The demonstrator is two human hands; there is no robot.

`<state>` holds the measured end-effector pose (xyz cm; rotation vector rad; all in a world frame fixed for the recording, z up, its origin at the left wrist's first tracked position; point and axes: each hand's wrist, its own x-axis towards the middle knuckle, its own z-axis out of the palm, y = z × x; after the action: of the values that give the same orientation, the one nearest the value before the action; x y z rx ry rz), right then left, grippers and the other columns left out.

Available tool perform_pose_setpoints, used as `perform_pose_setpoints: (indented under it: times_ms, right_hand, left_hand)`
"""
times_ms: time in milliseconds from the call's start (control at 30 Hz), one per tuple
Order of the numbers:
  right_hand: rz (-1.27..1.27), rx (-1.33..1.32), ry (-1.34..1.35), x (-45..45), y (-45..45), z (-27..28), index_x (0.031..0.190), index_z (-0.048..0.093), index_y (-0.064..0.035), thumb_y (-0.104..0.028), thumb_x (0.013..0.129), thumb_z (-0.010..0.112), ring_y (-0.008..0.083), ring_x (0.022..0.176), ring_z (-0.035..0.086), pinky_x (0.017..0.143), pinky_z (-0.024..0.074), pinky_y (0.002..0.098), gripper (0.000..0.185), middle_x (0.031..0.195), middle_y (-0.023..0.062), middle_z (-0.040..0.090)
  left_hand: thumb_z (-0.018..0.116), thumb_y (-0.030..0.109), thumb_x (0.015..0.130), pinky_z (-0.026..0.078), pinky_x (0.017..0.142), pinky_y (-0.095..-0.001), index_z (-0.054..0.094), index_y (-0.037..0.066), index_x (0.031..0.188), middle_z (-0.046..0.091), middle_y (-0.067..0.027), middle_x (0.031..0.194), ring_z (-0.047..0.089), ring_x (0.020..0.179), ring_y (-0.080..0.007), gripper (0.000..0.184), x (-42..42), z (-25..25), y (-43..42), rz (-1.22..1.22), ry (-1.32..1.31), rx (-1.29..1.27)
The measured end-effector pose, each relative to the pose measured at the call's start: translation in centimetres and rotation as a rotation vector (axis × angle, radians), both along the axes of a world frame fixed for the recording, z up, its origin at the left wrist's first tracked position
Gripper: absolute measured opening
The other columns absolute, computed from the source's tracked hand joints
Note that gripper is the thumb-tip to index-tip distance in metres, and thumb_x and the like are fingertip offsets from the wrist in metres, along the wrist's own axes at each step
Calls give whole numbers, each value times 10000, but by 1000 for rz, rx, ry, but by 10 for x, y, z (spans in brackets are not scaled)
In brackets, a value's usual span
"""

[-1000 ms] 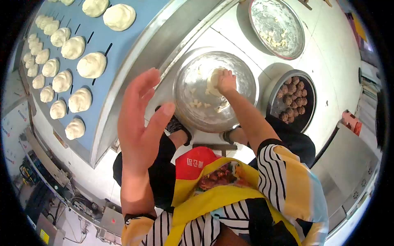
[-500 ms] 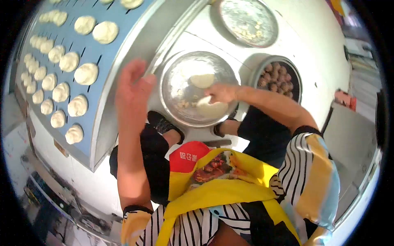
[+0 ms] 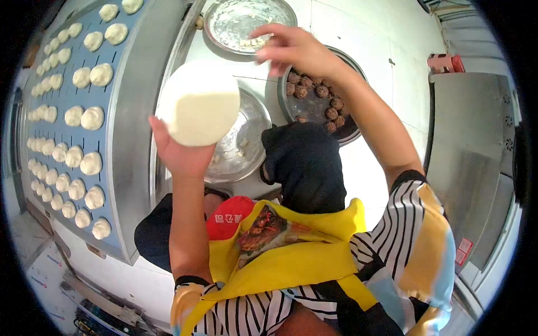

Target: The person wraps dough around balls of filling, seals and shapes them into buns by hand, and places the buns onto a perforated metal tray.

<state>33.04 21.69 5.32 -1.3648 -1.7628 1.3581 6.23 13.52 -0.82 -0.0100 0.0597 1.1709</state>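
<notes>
A round flat sheet of dough (image 3: 202, 106) lies across my left hand (image 3: 185, 157), which supports it from beneath; most of its fingers are hidden under the sheet. My right hand (image 3: 297, 51) is raised, fingers apart and slightly blurred, with nothing seen in them. It is above the rim of a dark round pan (image 3: 302, 103) that holds several brown balls of filling (image 3: 321, 92). Partly behind the dough sheet is a shiny metal basin (image 3: 246, 159) with small dough scraps in it.
A second round metal pan (image 3: 232, 28), floury and holding scraps, stands farther back. To the left, rows of filled dough buns (image 3: 92, 117) sit on a blue slotted surface (image 3: 112, 179) with a metal edge. A grey metal cabinet (image 3: 471, 145) stands at the right.
My left hand, previously raised and without dough, now carries the dough sheet. My right hand has left the metal basin and moved up and over to the filling pan. The view has shifted.
</notes>
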Motion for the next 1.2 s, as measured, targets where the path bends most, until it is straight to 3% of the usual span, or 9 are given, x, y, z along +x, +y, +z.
perform_pose_setpoints:
  times_ms: [100, 167, 267, 433, 533, 733, 900, 1067, 1200]
  right_hand:
    - [-411, -105, -218, 101, 19, -143, 1080, 618, -12, -348, 824, 686, 178, 705, 648, 634, 516, 316, 428, 842, 109, 660]
    - [-473, -224, -331, 154, -7, -248, 1043, 653, -27, -391, 813, 684, 240, 829, 659, 748, 505, 384, 431, 878, 159, 672]
    - [-746, -506, -419, 177, -40, -334, 1114, 596, 9, -414, 801, 711, 257, 873, 604, 703, 506, 396, 539, 1043, 173, 623]
    - [-1319, -895, 38, 161, -39, -387, 1183, 548, -16, -473, 775, 717, 337, 1044, 535, 751, 503, 479, 635, 1196, 167, 548]
    - [-1384, -976, 392, 153, -33, -397, 1250, 503, -76, -472, 794, 698, 392, 1029, 540, 694, 523, 575, 635, 1265, 167, 502]
    - [-1413, -920, 646, 152, -42, -426, 1115, 539, -41, -285, 844, 676, 324, 874, 588, 583, 584, 441, 390, 1105, 141, 537]
    - [-1388, -899, 797, 149, -85, -370, 1105, 546, -58, -255, 859, 640, 306, 787, 612, 596, 584, 384, 329, 981, 151, 548]
    - [-615, -710, 324, 103, -63, -192, 1180, 535, -56, -270, 833, 664, 183, 874, 616, 716, 542, 301, 428, 1014, 65, 588]
    - [-94, -218, 34, 21, -42, -53, 1138, 577, -49, -229, 785, 702, 171, 889, 597, 770, 492, 301, 415, 1012, 61, 604]
  left_hand:
    - [383, 637, 888, 226, 1095, -535, 319, 131, 1431, 332, -109, 1471, 303, 1349, -322, 744, -2, -20, -10, 41, 97, -87]
    - [428, 611, 885, 220, 1096, -541, 318, 131, 1432, 333, -111, 1471, 299, 1351, -328, 736, -5, -38, -13, 65, 170, -139]
    - [443, 601, 884, 216, 1101, -532, 335, 143, 1425, 334, -99, 1471, 313, 1344, -316, 718, 2, -47, -13, 59, 266, -260]
    - [440, 611, 881, 227, 1099, -523, 346, 149, 1420, 342, -83, 1467, 322, 1339, -299, 716, 4, -63, -9, 70, 418, -433]
    - [443, 617, 876, 230, 1098, -518, 347, 154, 1420, 343, -78, 1467, 320, 1340, -294, 721, 6, -71, -4, 67, 452, -480]
    - [439, 630, 871, 229, 1097, -521, 348, 163, 1420, 337, -77, 1470, 321, 1339, -294, 727, 3, -83, -1, 36, 493, -493]
    - [410, 620, 886, 232, 1097, -530, 346, 159, 1418, 331, -101, 1469, 315, 1344, -308, 707, 18, -72, 5, 32, 582, -516]
    - [329, 638, 907, 255, 1091, -512, 343, 97, 1410, 363, -139, 1439, 358, 1315, -328, 738, 26, -72, 2, -10, 329, -418]
    - [300, 641, 914, 298, 1076, -479, 348, 75, 1401, 388, -139, 1416, 389, 1293, -311, 747, 38, -45, -10, 21, 412, -279]
